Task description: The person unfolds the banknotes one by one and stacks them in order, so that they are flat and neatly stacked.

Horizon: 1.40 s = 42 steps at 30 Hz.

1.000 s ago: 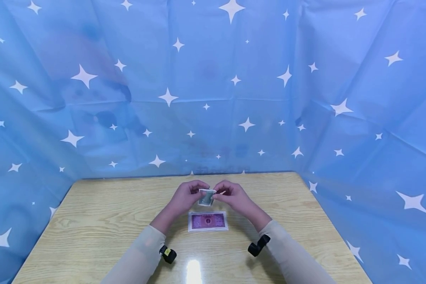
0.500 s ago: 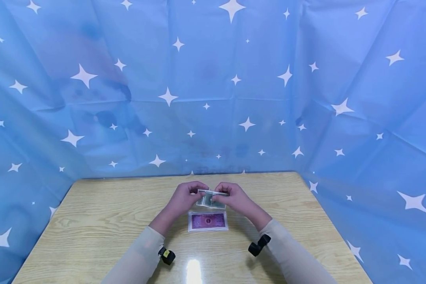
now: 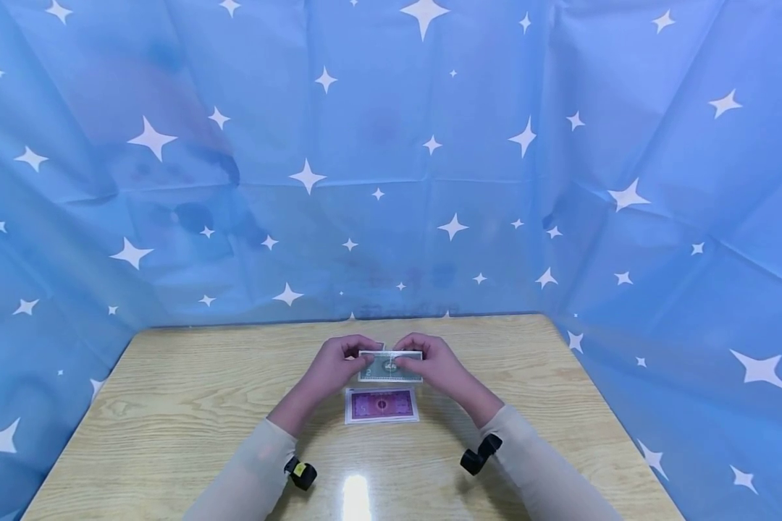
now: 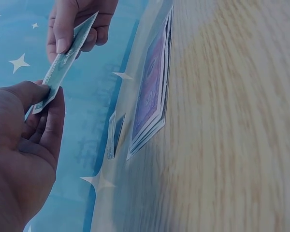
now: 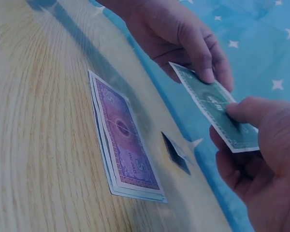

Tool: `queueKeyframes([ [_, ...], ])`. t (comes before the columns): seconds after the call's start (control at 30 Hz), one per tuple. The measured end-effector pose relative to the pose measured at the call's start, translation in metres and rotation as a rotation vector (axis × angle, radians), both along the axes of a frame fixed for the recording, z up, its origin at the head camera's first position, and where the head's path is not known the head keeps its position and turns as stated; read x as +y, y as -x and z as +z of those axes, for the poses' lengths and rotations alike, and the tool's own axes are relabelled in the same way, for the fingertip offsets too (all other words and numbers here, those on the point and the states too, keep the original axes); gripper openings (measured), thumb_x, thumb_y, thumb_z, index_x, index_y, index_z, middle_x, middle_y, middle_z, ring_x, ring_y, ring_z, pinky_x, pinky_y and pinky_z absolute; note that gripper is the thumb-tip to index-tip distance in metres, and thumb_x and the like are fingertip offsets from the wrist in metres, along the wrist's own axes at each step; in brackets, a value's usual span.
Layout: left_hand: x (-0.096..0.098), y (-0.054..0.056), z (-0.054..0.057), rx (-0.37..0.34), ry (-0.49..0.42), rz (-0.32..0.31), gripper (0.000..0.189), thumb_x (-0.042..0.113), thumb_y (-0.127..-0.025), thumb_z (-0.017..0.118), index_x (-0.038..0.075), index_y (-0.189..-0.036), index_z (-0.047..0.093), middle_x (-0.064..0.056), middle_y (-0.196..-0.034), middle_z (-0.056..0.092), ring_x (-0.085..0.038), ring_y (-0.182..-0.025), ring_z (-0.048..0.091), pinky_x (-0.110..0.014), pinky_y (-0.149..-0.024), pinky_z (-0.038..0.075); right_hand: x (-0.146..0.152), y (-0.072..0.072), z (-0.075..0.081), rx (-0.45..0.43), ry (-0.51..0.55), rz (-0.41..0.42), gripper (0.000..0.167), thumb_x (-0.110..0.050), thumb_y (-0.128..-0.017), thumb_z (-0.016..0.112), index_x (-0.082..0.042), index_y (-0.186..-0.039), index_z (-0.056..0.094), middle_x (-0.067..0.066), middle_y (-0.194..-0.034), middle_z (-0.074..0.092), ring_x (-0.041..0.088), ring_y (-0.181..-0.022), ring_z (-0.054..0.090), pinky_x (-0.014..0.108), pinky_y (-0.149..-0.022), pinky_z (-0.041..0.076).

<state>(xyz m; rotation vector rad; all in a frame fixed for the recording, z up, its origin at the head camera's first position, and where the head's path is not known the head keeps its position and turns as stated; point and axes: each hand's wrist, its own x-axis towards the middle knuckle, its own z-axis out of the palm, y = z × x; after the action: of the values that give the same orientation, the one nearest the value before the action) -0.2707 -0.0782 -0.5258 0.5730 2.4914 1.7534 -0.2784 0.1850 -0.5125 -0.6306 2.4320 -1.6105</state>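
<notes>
Between both hands a green banknote (image 3: 381, 374) is stretched out nearly flat above the table, a crease running across its middle. My left hand (image 3: 332, 367) pinches its left part between thumb and fingers. On the right part, my right hand (image 3: 438, 364) does the same. Just nearer to me lies a neat stack of banknotes (image 5: 123, 137), with a purple one on top. Beyond the stack, a small folded note (image 5: 176, 155) stands partly sprung open on the table; the left wrist view shows it too, below the hands.
The wooden table (image 3: 189, 412) reaches back to a blue curtain (image 3: 391, 239) printed with white stars. A bright light reflection (image 3: 355, 499) shows on the tabletop near the front. A black wrist camera (image 3: 301, 474) is strapped to the left sleeve, another wrist camera (image 3: 481, 454) to the right.
The green banknote has gone from folded to opened out between the hands. My right fingers have spread its right half to the side. The stack has not moved.
</notes>
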Motion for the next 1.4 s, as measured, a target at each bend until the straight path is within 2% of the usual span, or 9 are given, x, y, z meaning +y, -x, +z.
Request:
queueKeyframes([
  [0.2, -0.003, -0.001, 0.0, -0.001, -0.001, 0.002, 0.025, 0.005, -0.104, 0.076, 0.011, -0.127, 0.082, 0.004, -0.11, 0.078, -0.02, -0.086, 0.06, -0.026, -0.068, 0.05, 0.002, -0.002, 0.003, 0.001, 0.011, -0.005, 0.021, -0.011, -0.103, 0.079, -0.01, -0.124, 0.079, 0.006, -0.11, 0.077, 0.019, -0.082, 0.061, 0.026, -0.071, 0.052],
  [0.33, -0.005, -0.005, 0.001, -0.008, 0.001, 0.009, 0.024, 0.004, -0.103, 0.077, 0.014, -0.124, 0.083, 0.002, -0.12, 0.079, -0.019, -0.092, 0.064, -0.027, -0.072, 0.053, 0.005, -0.003, 0.002, -0.016, 0.029, 0.01, 0.021, -0.009, -0.103, 0.079, -0.006, -0.124, 0.079, 0.008, -0.111, 0.078, 0.018, -0.083, 0.063, 0.024, -0.071, 0.052],
  [0.5, -0.007, -0.009, 0.002, -0.018, -0.002, 0.0, 0.024, 0.003, -0.102, 0.077, 0.016, -0.12, 0.084, -0.002, -0.131, 0.077, -0.019, -0.093, 0.064, -0.026, -0.072, 0.054, 0.006, -0.008, 0.002, -0.017, 0.016, 0.018, 0.02, -0.011, -0.103, 0.079, -0.006, -0.122, 0.08, 0.009, -0.107, 0.078, 0.016, -0.079, 0.06, 0.024, -0.067, 0.05],
  [0.63, -0.009, -0.012, 0.0, -0.027, 0.009, -0.016, 0.023, 0.002, -0.101, 0.077, 0.016, -0.119, 0.084, -0.001, -0.121, 0.077, -0.019, -0.089, 0.063, -0.025, -0.068, 0.053, 0.006, -0.011, 0.0, -0.027, 0.008, 0.018, 0.019, -0.01, -0.103, 0.079, -0.007, -0.122, 0.081, 0.01, -0.097, 0.075, 0.012, -0.071, 0.054, 0.022, -0.062, 0.045],
  [0.77, -0.011, -0.014, -0.001, -0.034, 0.028, -0.035, 0.023, 0.003, -0.102, 0.077, 0.018, -0.118, 0.084, 0.002, -0.114, 0.077, -0.018, -0.091, 0.064, -0.026, -0.07, 0.054, 0.006, -0.013, -0.004, -0.049, -0.002, 0.02, 0.019, -0.011, -0.103, 0.08, -0.008, -0.122, 0.081, 0.009, -0.091, 0.072, 0.01, -0.067, 0.046, 0.021, -0.059, 0.041],
  [1.0, -0.015, -0.019, -0.004, -0.065, 0.071, -0.087, 0.021, 0.005, -0.101, 0.078, 0.016, -0.119, 0.083, 0.001, -0.105, 0.076, -0.018, -0.092, 0.066, -0.03, -0.075, 0.058, 0.006, -0.018, -0.015, -0.067, -0.026, 0.023, 0.018, -0.01, -0.104, 0.078, -0.007, -0.121, 0.082, 0.007, -0.096, 0.077, 0.011, -0.073, 0.056, 0.021, -0.063, 0.047],
  [1.23, -0.016, -0.022, -0.01, -0.065, 0.15, -0.133, 0.021, 0.004, -0.101, 0.077, 0.017, -0.116, 0.082, 0.001, -0.103, 0.075, -0.018, -0.091, 0.066, -0.031, -0.076, 0.058, 0.004, -0.028, -0.023, -0.061, -0.072, 0.029, 0.017, -0.009, -0.104, 0.077, -0.009, -0.12, 0.083, 0.004, -0.094, 0.077, 0.009, -0.069, 0.052, 0.021, -0.06, 0.044],
  [1.4, -0.016, -0.024, -0.012, -0.072, 0.194, -0.153, 0.023, 0.003, -0.101, 0.077, 0.018, -0.116, 0.082, 0.003, -0.104, 0.075, -0.017, -0.092, 0.066, -0.031, -0.079, 0.058, 0.004, -0.032, -0.024, -0.042, -0.098, 0.03, 0.017, -0.01, -0.104, 0.077, -0.009, -0.119, 0.083, 0.003, -0.098, 0.077, 0.009, -0.071, 0.056, 0.021, -0.062, 0.047],
])
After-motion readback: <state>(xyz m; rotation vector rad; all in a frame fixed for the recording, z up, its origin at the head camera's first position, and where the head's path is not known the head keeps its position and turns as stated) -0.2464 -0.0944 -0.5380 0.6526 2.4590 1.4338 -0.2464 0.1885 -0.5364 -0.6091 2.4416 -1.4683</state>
